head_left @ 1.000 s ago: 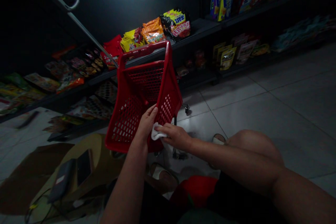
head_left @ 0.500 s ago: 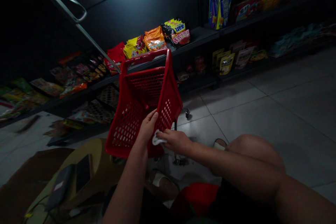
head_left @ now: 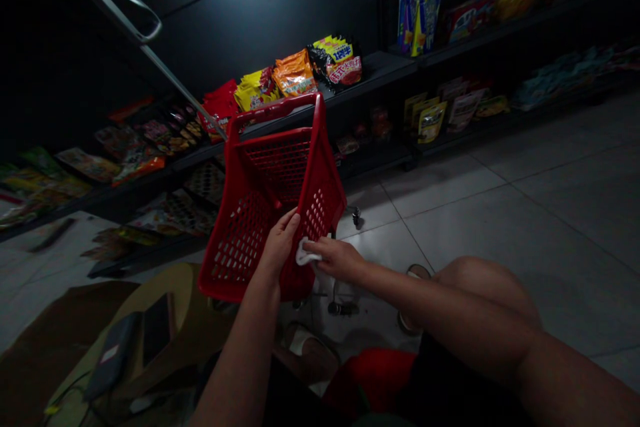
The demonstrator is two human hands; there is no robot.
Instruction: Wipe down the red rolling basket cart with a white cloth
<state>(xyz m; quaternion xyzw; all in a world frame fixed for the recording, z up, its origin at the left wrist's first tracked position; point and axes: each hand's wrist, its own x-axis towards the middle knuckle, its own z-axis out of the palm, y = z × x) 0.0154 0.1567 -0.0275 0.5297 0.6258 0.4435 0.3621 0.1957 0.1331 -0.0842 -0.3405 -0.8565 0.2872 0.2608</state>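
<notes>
While my left hand [head_left: 279, 247] grips the red basket [head_left: 273, 193] wall, my right hand [head_left: 336, 257], at 3 o'clock, pinches a white cloth [head_left: 305, 255].

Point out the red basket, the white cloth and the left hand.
red basket [head_left: 327, 180]: head view, on its perforated side wall.
white cloth [head_left: 304, 256]: head view, on its bunched middle.
left hand [head_left: 279, 248]: head view, on the back of the hand.
</notes>
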